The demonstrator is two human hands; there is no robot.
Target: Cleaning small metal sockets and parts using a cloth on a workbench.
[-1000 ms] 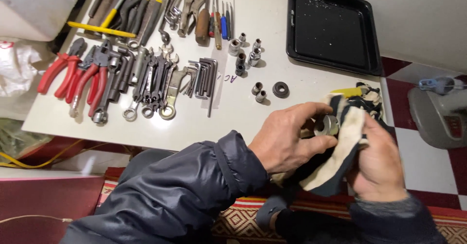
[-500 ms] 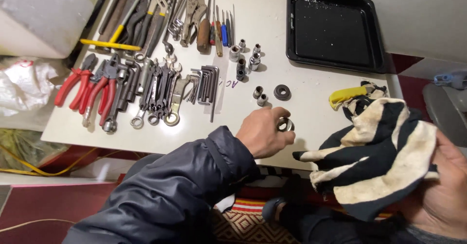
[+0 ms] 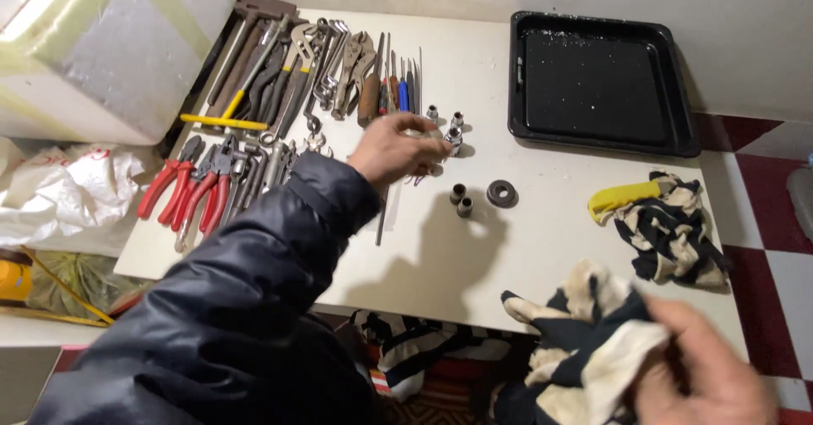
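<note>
Two hands are in my view, and I'll start with the nearer one. My right hand (image 3: 707, 366) sits at the bottom right edge, fingers clenched around a black-and-cream striped rag (image 3: 584, 340) that hangs over the near edge of the white table (image 3: 474, 256). Just beyond it, on the table's right side, lies a second striped rag (image 3: 673, 230) with a yellow handle (image 3: 622, 198) poking out from its left side.

My left arm, in a dark padded sleeve (image 3: 246, 306), crosses the table from the lower left. Past the sleeve, two small metal sockets (image 3: 461, 200) stand side by side, with a dark round ring (image 3: 501, 193) just to their right.

My left hand (image 3: 394, 147) hovers over a cluster of small sockets (image 3: 449, 129) further up the table, fingers curled; I cannot tell whether it holds anything, as the fingertips are blurred.

To the left lie red-handled pliers (image 3: 182, 192) and a row of wrenches (image 3: 271, 167). Farther back are more pliers, screwdrivers (image 3: 394, 86) and a hammer (image 3: 246, 35). At the far right sits a black tray (image 3: 597, 82), well apart from the hand.
</note>
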